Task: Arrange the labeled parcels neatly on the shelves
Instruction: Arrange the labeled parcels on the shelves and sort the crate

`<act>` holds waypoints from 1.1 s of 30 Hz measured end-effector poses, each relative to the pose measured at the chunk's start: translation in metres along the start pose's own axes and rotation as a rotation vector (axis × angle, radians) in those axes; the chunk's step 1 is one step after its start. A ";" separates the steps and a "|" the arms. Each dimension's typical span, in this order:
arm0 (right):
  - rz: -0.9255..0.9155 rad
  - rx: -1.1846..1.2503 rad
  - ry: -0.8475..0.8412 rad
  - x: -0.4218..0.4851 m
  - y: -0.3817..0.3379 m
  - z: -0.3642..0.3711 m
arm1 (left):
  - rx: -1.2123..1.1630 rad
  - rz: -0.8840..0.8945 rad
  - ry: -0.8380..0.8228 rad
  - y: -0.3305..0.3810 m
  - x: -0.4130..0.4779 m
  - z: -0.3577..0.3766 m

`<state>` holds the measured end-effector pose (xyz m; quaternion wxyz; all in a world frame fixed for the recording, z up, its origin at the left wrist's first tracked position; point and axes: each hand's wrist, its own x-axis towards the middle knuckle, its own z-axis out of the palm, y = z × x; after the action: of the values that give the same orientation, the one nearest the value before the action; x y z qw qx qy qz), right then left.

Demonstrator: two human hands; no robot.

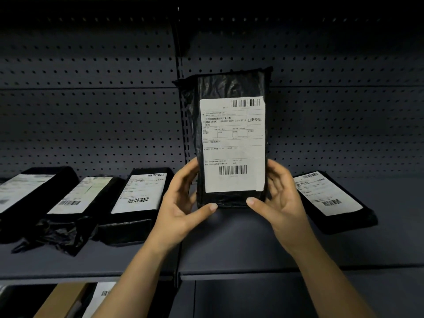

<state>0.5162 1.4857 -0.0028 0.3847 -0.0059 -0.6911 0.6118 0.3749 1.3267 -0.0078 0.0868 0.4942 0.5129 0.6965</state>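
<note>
1. I see the upright parcel (pixel 231 88) in the centre of the frame. It is wrapped in black plastic and stands on end in front of the pegboard panel (pixel 91 111).
2. Its white label (pixel 232 145) faces me, with one barcode at the top right and a second near the bottom.
3. The left hand (pixel 183 203) grips the parcel's lower left side. The thumb presses on the bottom front corner and the fingers curl round behind the edge.
4. The right hand (pixel 280 198) grips the lower right side in the same way, thumb on the bottom front edge and fingers wrapped round the side.
5. I cannot tell whether the parcel's base touches the shelf (pixel 229 244) or sits just above it.
6. Three flat parcels lie in a row at the left of the frame, labels up: the far-left parcel (pixel 29 193), the middle parcel (pixel 85 193) and the near parcel (pixel 140 193). Loose black wrap (pixel 57 235) trails in front of them.
7. The right parcel (pixel 330 196) lies flat and angled at the right of the frame, near the right hand.
8. A brown cardboard box (pixel 59 299) shows in the lower left corner, under the shelf.
</note>
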 end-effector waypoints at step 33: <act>0.402 -0.566 0.187 -0.003 0.009 0.012 | 0.764 -0.145 0.020 -0.006 0.002 0.003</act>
<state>0.5078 1.4769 -0.0114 0.3014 -0.3042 -0.7799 0.4565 0.3736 1.3325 -0.0117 -0.0597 0.4468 0.7698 0.4519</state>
